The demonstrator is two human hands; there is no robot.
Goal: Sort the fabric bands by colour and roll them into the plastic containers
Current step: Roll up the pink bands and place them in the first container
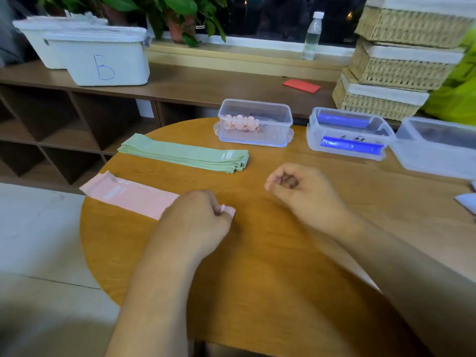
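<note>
A pink fabric band [123, 195] lies flat on the round wooden table [257, 266], running off its left edge. My left hand [195, 217] pinches the band's right end between curled fingers. My right hand [296, 188] hovers to the right with fingers curled and nothing in it. A stack of green bands [180, 153] lies behind the pink one. Further back, a clear container [283, 117] holds several pink rolls [240, 122]. Right of it, a second container [311, 132] holds blue rolls [350, 146]. A third clear container [435, 155] sits at the far right.
Behind the table runs a wooden shelf with two white lidded bins [103, 57], a water bottle [312, 37], a red card [301, 86] and stacked wicker baskets [396, 63]. Potted plants [175, 14] stand at the window. White paper [467, 200] lies at the right edge.
</note>
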